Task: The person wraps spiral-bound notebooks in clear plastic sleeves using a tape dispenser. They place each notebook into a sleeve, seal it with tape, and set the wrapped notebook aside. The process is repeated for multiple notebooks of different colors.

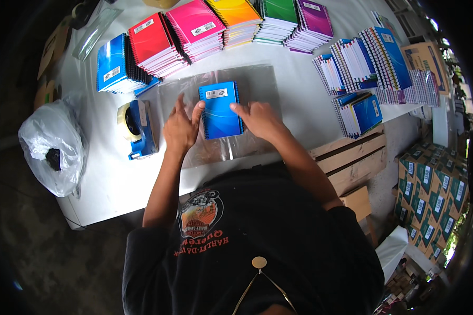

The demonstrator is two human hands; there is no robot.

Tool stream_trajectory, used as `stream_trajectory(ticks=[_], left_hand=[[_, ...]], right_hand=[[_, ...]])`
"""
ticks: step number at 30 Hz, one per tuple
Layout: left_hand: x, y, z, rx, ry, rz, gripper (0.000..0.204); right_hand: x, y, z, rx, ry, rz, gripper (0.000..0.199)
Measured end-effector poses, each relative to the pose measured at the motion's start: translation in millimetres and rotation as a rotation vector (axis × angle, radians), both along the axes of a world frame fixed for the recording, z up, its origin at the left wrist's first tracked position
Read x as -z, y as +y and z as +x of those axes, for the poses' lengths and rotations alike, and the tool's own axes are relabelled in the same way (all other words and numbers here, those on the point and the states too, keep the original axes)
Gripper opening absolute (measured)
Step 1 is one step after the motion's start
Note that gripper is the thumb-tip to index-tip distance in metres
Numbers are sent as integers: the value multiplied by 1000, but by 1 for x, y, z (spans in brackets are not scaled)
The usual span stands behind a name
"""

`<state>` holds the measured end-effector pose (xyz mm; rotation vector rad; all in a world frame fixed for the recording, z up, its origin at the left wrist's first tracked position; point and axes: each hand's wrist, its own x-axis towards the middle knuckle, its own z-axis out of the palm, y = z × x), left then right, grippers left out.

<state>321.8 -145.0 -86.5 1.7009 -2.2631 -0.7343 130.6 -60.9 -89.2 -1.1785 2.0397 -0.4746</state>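
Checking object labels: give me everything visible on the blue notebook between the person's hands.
The blue notebook is closed and lies flat, cover up. Its glossy-looking cover carries paler curved lines; a white barcode label sits near the far edge. Dark binding loops show along both long sides, so another may lie beneath; I cannot tell. Under it is clear plastic on a white table. The left hand has its thumb at the left edge; the right hand, at the right.

White table (106,181), dark floor (42,257), wooden slats (355,163), stacked cartons (431,194); daylight (451,248) at far right
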Motion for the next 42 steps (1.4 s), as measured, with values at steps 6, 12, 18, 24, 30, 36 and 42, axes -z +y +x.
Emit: stream_trajectory(ticks=[6,12,18,24,30,36,42], left_hand=[[47,34,-23,20,904,383,66],[59,38,4,-82,437,15,59],[82,55,30,-330,-280,-213,57],[69,54,26,-233,177,-349,66],[7,26,47,-240,527,706,46],[-3,23,33,188,527,215,17],[15,29,-4,272,582,98,14]], right_hand=[[50,5,33,250,-668,-550,68],[69,13,23,219,-428,-550,63],[74,55,-10,222,718,-361,39],[62,42,-2,331,-147,-672,26],[9,31,-36,523,-633,-233,38],[2,24,-58,-203,-322,-532,22],[46,10,5,-55,-764,-812,18]])
